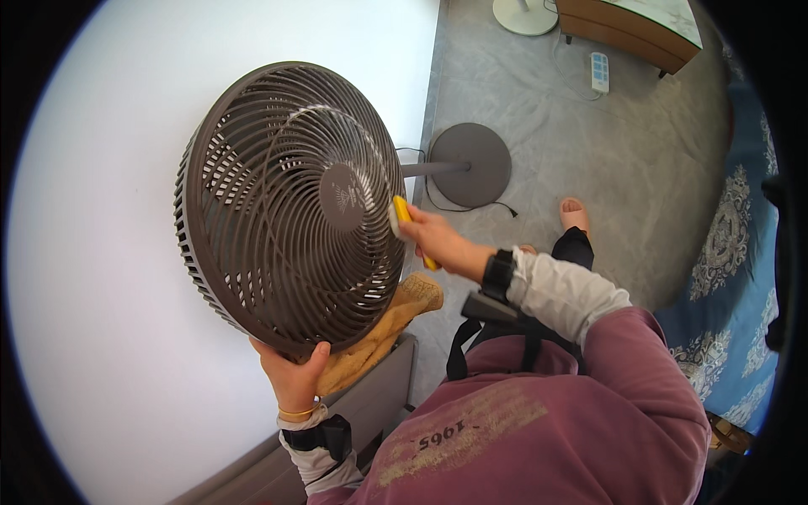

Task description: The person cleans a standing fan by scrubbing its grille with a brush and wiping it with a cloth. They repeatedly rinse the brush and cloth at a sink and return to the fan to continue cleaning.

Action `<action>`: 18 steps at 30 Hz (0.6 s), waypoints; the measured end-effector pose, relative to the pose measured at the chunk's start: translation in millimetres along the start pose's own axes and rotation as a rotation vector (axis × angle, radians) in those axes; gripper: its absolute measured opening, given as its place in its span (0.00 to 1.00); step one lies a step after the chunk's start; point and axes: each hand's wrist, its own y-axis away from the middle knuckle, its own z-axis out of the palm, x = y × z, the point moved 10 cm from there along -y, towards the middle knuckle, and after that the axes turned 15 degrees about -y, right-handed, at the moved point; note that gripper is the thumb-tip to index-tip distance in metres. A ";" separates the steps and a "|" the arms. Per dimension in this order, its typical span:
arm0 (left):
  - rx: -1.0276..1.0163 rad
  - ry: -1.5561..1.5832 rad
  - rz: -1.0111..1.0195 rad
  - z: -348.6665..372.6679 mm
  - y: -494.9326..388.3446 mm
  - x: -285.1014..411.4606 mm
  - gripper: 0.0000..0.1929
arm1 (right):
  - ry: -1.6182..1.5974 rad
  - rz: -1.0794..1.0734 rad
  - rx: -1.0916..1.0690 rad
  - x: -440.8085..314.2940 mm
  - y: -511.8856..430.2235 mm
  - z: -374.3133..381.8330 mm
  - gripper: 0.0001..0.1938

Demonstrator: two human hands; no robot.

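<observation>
A dark brown pedestal fan [303, 208] stands by the wall, its spiral front grille turned up towards me. My left hand [291, 372] grips the lower rim of the fan head, thumb on the front edge. In my right hand [442, 243] is a small brush with a yellow handle [402, 209], its pale bristles against the right side of the grille. The round hub cap [343, 197] at the grille's centre bears a printed mark. A thin pole joins the fan head to the round base [472, 165] on the floor.
A tan cloth [379, 341] lies on a grey piece of furniture [379, 385] under the fan. The fan's cord and plug [512, 213] lie on the tiled floor. Further off are a power strip [600, 72] and a wooden cabinet [618, 35]. Blue patterned fabric [726, 252] hangs at right.
</observation>
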 end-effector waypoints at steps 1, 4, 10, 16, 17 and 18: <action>0.008 -0.030 0.017 -0.5 1.0 2.4 0.46 | 0.047 0.001 0.025 -7.2 -11.7 -4.4 0.30; 0.016 0.047 -0.021 2.2 3.7 1.0 0.47 | 0.040 -0.152 0.039 -47.8 -38.1 -17.9 0.29; -0.002 0.052 -0.003 1.8 0.6 1.1 0.48 | 0.154 -0.127 -0.030 5.0 -2.8 -4.3 0.32; -0.002 0.047 0.000 0.7 2.6 -3.5 0.48 | 0.291 -0.129 0.008 -31.0 -38.1 -23.0 0.31; 0.007 0.036 0.003 1.2 3.6 -3.2 0.48 | 0.324 -0.167 0.026 -51.1 -45.8 -26.3 0.31; 0.008 0.026 0.009 1.7 3.8 -2.6 0.49 | 0.322 -0.189 0.046 -61.9 -46.0 -26.2 0.31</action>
